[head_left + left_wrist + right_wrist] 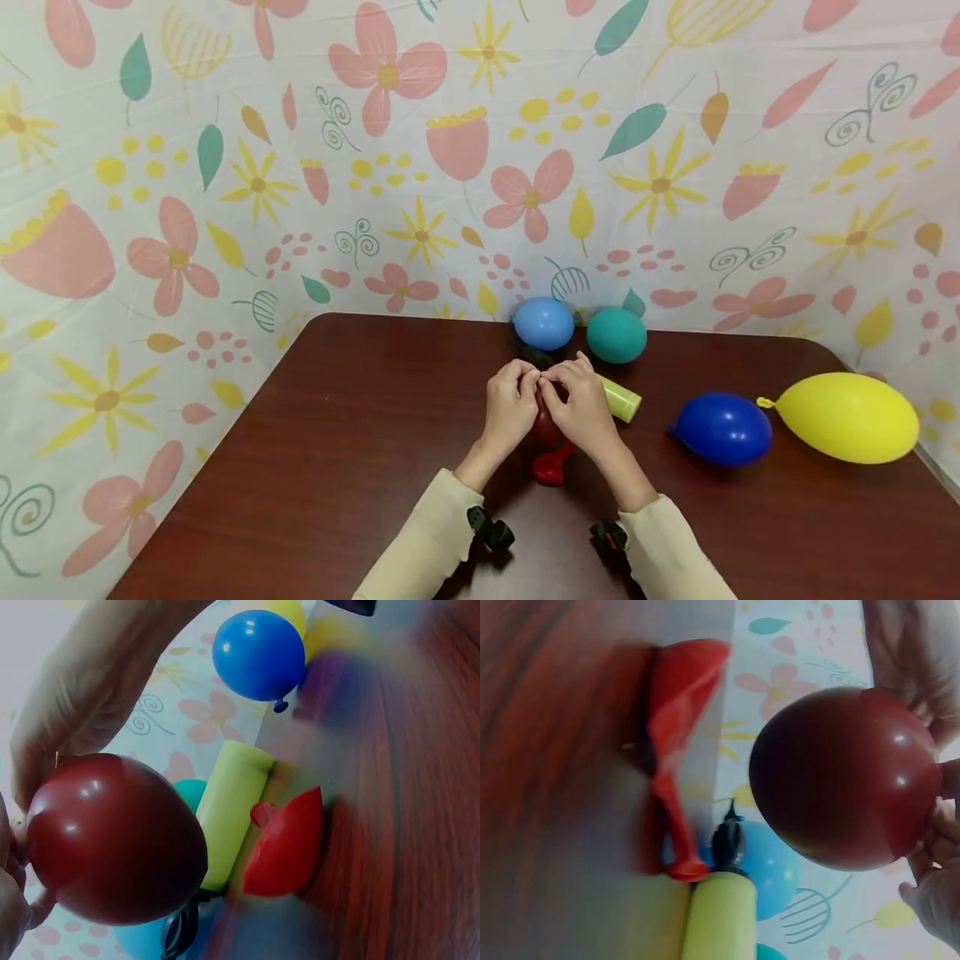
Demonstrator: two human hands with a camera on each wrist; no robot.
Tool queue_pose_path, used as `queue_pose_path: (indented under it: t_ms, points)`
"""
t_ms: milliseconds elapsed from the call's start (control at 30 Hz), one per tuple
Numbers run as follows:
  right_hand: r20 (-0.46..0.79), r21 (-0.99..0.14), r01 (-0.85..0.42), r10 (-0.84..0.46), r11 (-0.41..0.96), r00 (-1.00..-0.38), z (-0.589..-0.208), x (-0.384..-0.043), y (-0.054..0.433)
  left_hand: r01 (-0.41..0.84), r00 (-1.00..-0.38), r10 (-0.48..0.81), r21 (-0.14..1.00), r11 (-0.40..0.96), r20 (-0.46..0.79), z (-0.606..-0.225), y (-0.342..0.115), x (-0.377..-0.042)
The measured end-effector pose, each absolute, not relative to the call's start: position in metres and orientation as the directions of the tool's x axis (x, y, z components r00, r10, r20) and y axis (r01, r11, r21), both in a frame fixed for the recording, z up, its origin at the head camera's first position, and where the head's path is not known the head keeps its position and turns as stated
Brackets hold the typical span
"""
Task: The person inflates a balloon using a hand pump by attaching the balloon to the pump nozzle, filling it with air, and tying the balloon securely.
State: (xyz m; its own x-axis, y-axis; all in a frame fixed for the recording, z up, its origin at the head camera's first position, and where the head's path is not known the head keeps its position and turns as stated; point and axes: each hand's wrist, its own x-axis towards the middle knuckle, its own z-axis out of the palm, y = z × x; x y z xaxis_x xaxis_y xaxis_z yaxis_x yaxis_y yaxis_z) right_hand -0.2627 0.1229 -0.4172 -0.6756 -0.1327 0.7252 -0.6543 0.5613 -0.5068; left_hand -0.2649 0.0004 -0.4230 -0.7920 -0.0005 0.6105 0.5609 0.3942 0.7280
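Note:
A small, inflated dark red balloon (116, 840) hangs below my two hands, largely hidden by them in the head view. My left hand (512, 404) and right hand (579, 404) meet at the balloon's neck, and each pinches it between thumb and fingers. The neck itself is mostly covered by the fingertips. In the right wrist view the round body of the balloon (840, 780) stands clear of the table. Beneath the hands, a limp bright red balloon (551, 467) lies on the tabletop.
A yellow-green hand pump (621, 398) with a black nozzle lies just beyond the hands. Light blue (543, 323) and teal (617, 335) balloons rest at the table's back edge. Dark blue (723, 429) and yellow (847, 418) balloons are at the right. A floral cloth hangs behind.

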Motion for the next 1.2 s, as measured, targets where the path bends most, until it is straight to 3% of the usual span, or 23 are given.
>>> queue_pose_path:
  t_ms: [100,300,533,700,833,900,1000,1200]
  points:
    - [0.744,-0.477,-0.677,-0.153,0.561,-0.651,-0.421,-0.264,0.12,0.556,-0.786,0.002,0.705,0.44,0.619,-0.422,-0.003,-0.267]
    - [0.771,-0.451,-0.713,-0.169,0.537,-0.614,-0.421,-0.266,0.123,0.511,-0.823,-0.029,0.763,0.397,0.567,-0.418,-0.002,-0.267]
    - [0.805,-0.418,-0.729,-0.15,0.542,-0.573,-0.422,-0.268,0.127,0.555,-0.76,-0.061,0.694,0.458,0.648,-0.425,0.008,-0.265]
    - [0.793,-0.494,-0.715,-0.082,0.494,-0.604,-0.422,-0.268,0.128,0.504,-0.838,-0.082,0.823,0.26,0.539,-0.423,0.009,-0.266]
    - [0.752,-0.578,-0.686,-0.037,0.441,-0.658,-0.427,-0.268,0.128,0.337,-0.937,-0.079,0.94,0.042,0.34,-0.42,0.007,-0.266]
    - [0.757,-0.581,-0.693,-0.029,0.426,-0.653,-0.429,-0.269,0.129,0.25,-0.966,-0.072,0.968,-0.033,0.247,-0.418,0.006,-0.266]
    - [0.808,-0.519,-0.743,-0.043,0.423,-0.588,-0.431,-0.271,0.129,0.167,-0.985,-0.063,0.982,-0.09,0.162,-0.415,0.004,-0.266]
    - [0.909,-0.299,-0.817,-0.114,0.493,-0.402,-0.429,-0.273,0.128,0.098,-0.995,-0.051,0.982,-0.16,0.091,-0.41,0.002,-0.268]
